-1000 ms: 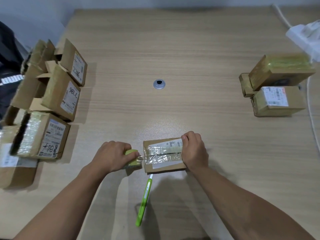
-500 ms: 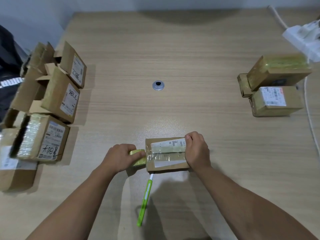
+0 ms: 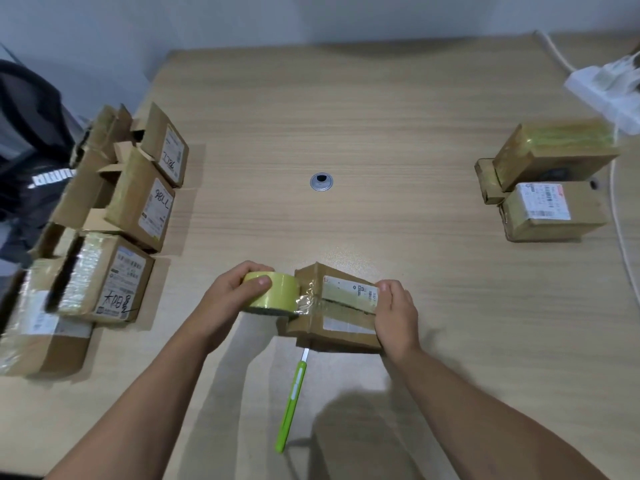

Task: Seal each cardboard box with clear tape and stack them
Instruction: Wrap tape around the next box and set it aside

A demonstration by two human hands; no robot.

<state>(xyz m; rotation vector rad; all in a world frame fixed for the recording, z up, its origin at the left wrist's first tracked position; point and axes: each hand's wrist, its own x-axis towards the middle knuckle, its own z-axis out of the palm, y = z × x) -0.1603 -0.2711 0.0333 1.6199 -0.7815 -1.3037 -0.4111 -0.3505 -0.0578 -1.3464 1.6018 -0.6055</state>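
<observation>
Nearest the camera, a green pen-like cutter (image 3: 291, 407) lies on the wood tabletop (image 3: 346, 116) btwn the two forearms, its white tip pointing up toward the box. Just beyond it, the cardboard box (image 3: 337, 311) being sealed sits tilted, left end raised, w/ a white label on top and a dark seam across the middle. Right hand (image 3: 394, 315) is closed over the box's right end, fingers curled on the top edge. Left hand (image 3: 235, 294) grips the tape roll (image 3: 273, 294), thumb on the yellowish outer face, roll held just left of the box; a short stretch of clear tape runs from the roll onto the box's left end and looks crinkled there. Further out at left, a cluster of unsealed boxes (image 3: 138, 199) w/ open flaps and handwritten labels, some wrapped in shiny tape. Mid-tabletop, a round metal grommet (image 3: 322, 181). Far right, sealed boxes stacked (image 3: 550, 188), one resting on two lower ones. Beyond them at the right edge, a white power strip (image 3: 606, 88) w/ its cord.
</observation>
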